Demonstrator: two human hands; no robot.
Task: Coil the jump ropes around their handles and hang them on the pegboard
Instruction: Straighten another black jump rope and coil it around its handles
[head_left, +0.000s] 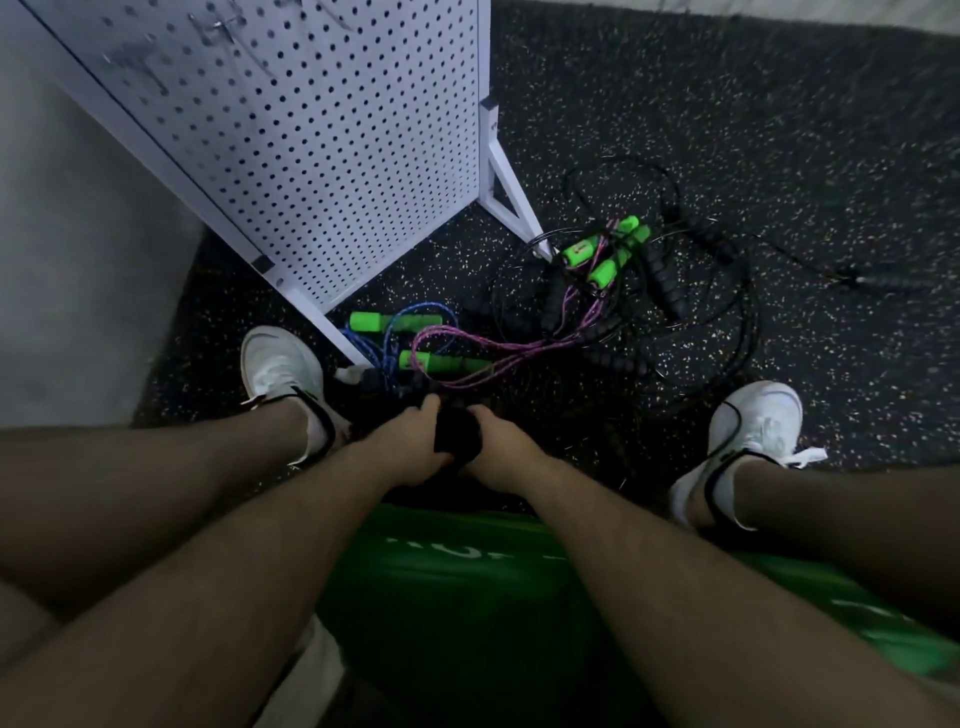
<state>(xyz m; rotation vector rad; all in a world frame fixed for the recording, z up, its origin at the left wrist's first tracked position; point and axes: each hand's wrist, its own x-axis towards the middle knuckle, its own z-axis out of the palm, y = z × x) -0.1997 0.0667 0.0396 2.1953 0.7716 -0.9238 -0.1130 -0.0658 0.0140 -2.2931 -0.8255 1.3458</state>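
Observation:
My left hand (410, 449) and my right hand (501, 452) both grip a pair of black jump rope handles (457, 434) held together low between my feet. Its thin black cord trails off over the floor. Just beyond lie a blue rope with green handles (387, 325) and a purple rope with green handles (447, 361). Farther right sits a tangle of black foam-handled ropes (665, 283) and more green handles (602, 254). The white pegboard (322, 156) stands upright at the upper left, with blurred metal hooks near its top.
The pegboard's white foot brace (506, 197) juts onto the speckled black rubber floor (727, 114). My white shoes (280, 374) (753, 431) flank the ropes. I sit on a green padded box (467, 597). A grey wall (67, 260) runs on the left.

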